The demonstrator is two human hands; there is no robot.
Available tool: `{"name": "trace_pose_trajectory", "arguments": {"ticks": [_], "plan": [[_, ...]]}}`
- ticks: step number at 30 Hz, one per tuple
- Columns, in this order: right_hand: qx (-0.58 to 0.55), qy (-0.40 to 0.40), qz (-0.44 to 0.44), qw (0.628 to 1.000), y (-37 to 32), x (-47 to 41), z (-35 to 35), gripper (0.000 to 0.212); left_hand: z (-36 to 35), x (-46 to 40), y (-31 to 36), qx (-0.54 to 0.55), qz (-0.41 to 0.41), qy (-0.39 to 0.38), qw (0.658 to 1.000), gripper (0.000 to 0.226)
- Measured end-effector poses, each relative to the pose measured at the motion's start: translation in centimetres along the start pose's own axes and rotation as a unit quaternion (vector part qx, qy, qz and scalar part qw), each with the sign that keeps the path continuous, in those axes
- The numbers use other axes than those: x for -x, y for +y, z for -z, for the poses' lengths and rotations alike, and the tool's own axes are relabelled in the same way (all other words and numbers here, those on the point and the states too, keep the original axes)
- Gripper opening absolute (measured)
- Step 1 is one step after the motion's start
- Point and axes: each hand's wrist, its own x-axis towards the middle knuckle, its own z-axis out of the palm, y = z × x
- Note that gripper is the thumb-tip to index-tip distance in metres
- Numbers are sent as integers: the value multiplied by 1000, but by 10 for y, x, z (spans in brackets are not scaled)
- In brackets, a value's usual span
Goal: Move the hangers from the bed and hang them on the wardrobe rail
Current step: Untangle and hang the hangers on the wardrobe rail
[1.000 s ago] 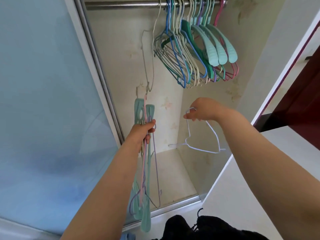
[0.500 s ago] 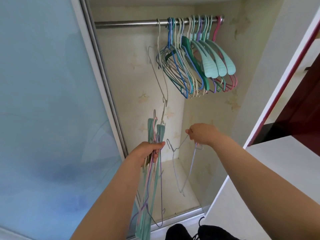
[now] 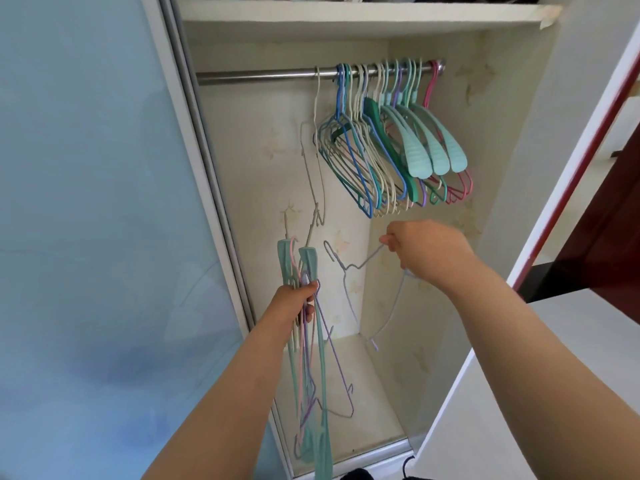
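Hanger bundle (image 3: 313, 358) (teal ends) leaves bottom edge.

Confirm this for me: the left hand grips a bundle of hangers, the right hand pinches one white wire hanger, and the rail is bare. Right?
Not quite: the rail is not bare; the head view shows hung hangers bunched toward its right end. The left hand grips the bundle and the right hand pinches the wire hanger.

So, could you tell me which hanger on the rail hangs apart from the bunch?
The thin cream wire hanger, alone at the left of the metal rail; all the others crowd together toward the rail's right end.
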Motion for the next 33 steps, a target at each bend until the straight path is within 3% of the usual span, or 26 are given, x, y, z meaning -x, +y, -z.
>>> {"name": "trace_pose_trajectory", "arguments": {"ticks": [5, 7, 16, 24, 33], "plan": [[4, -6, 52, 999, 3, 15, 51, 21, 4, -10, 5, -1, 0, 44, 999, 29], [-50, 11, 46, 998, 7, 22, 63, 29, 5, -13, 7, -3, -1, 52, 999, 29], [-139, 201, 9, 970, 1, 28, 86, 32, 3, -19, 14, -11, -13, 77, 997, 20], [-117, 188, -37, 975, -4, 15, 67, 36, 2, -14, 26, 46, -69, 63, 995, 18], [-111, 262, -29, 958, -4, 30, 87, 35, 2, -5, 52, 38, -142, 56, 988, 22]]}}
